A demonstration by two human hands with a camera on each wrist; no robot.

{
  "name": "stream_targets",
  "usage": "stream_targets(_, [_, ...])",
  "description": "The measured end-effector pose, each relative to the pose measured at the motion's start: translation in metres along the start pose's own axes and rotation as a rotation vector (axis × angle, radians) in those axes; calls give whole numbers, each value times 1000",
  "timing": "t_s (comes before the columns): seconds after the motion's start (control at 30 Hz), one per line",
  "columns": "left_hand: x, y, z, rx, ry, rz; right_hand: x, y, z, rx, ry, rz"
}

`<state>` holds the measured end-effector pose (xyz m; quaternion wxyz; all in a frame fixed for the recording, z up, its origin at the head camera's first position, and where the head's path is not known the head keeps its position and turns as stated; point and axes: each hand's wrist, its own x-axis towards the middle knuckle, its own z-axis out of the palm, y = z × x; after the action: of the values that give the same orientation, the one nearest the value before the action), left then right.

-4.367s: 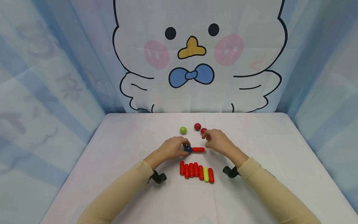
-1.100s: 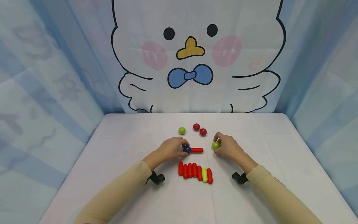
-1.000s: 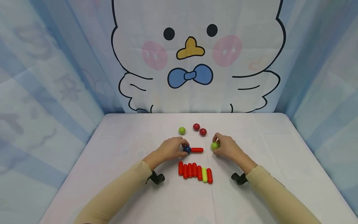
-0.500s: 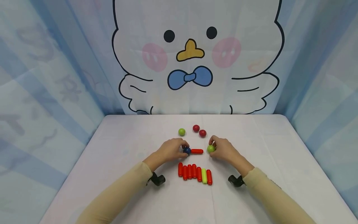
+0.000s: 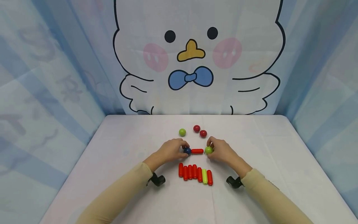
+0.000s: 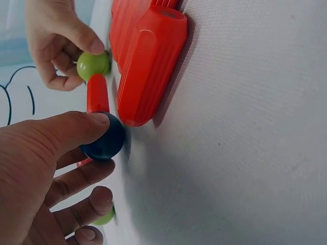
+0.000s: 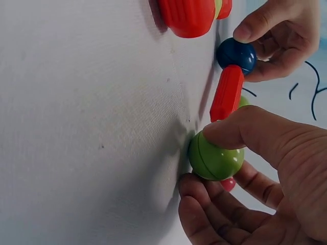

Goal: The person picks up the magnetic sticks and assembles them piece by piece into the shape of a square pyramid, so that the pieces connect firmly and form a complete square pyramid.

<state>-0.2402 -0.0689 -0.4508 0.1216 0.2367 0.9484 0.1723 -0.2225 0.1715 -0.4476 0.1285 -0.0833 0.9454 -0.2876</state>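
My left hand [image 5: 171, 150] pinches a dark blue ball [image 6: 106, 140] between thumb and fingers, low over the table. From that ball a short red rod [image 5: 197, 151] points right, its near end against the blue surface. A shiny green ball [image 7: 216, 157] is pinched by my right hand [image 5: 222, 152], just off the rod's free end. In the right wrist view the thumb partly covers the place where rod and green ball come close. A thin groove runs round the green ball in that view.
Nearer the person lies a row of several red rods [image 5: 190, 172] with one yellow-green rod [image 5: 205, 176] among them. Farther back sit another green ball [image 5: 182, 132] and two red balls, one left [image 5: 196, 128] and one right [image 5: 203, 133]. A patterned curtain [image 5: 190, 99] stands behind the table.
My right hand, earlier by the red balls, has come to hold a green ball and carried it left, up to the rod's free end. My left hand stays on the blue ball.
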Motion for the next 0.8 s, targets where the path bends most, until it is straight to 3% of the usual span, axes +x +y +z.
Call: stream_targets(0.8, [2, -1, -1, -9, -19, 11, -10, -2, -1, -31, 4, 31])
